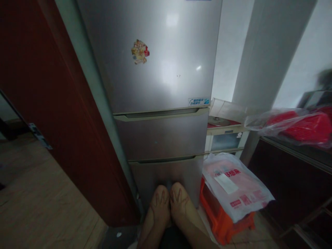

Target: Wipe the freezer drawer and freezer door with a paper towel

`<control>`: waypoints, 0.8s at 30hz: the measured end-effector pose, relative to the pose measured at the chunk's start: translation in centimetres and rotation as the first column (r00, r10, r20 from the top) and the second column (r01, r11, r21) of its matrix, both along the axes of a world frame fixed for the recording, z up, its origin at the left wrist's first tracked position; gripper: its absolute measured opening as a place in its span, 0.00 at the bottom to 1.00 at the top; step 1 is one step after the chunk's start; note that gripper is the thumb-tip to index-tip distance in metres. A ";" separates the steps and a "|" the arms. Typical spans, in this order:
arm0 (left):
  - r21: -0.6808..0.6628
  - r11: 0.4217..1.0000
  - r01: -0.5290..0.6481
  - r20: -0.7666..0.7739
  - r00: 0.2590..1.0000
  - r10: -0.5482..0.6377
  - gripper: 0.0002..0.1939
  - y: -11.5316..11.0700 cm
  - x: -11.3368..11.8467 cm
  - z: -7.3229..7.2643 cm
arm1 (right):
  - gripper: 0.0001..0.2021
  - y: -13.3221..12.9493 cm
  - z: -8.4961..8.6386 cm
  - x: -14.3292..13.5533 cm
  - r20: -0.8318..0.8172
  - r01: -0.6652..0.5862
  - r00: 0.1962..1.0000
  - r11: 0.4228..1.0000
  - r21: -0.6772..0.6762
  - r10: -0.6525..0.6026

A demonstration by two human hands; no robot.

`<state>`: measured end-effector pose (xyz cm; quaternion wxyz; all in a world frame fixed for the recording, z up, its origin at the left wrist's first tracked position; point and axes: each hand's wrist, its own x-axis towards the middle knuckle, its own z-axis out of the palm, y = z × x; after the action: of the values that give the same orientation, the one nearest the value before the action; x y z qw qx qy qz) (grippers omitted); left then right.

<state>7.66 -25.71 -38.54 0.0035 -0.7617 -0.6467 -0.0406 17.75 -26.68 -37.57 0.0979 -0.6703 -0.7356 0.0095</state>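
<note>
My left hand (pixel 160 206) lies on my left knee (pixel 161 189), its fingers spread and nothing in them. Beside it, my right hand (pixel 178 205) rests in the same way on my right knee (pixel 177 186), fingers apart and flat. The two knees are close together. Just beyond them stands a silver refrigerator (pixel 160 136) with its doors shut, and neither hand touches it. A colourful food-picture magnet or sticker (pixel 140 52) is on its upper door.
An orange plastic stool (pixel 224 226) at the right carries a white plastic bag (pixel 238 190) with red print. Behind it is a white cabinet (pixel 225 141). Red items in clear plastic (pixel 303 126) lie on a dark cabinet (pixel 290 180). A dark red door (pixel 59 114) stands on the left.
</note>
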 end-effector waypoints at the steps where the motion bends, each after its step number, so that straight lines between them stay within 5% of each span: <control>1: 0.001 1.000 0.007 0.008 1.000 -0.007 0.30 0.0 0.0 0.0 | 0.26 0.0 0.2 0.0 0.015 0.006 1.000 1.000 -0.015 -0.006; 9: 0.017 1.000 -0.007 0.095 0.995 0.005 0.28 -0.4 -0.2 1.6 | 0.26 -0.1 1.2 0.3 0.071 0.047 0.997 0.988 -0.147 -0.037; 17: 0.110 0.993 -0.040 0.095 0.995 0.029 0.31 -0.1 -0.3 0.3 | 0.27 0.1 0.7 0.3 0.066 0.068 0.996 0.980 -0.186 -0.057; 24: 0.012 1.000 -0.008 0.118 0.993 0.006 0.33 -0.3 -0.2 1.3 | 0.26 -0.3 1.5 0.5 -0.002 0.069 0.998 0.987 -0.147 -0.070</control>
<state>7.41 -25.97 -37.29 -0.0295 -0.7556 -0.6482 -0.0895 18.21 -26.95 -36.02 0.0514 -0.7008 -0.7088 0.0627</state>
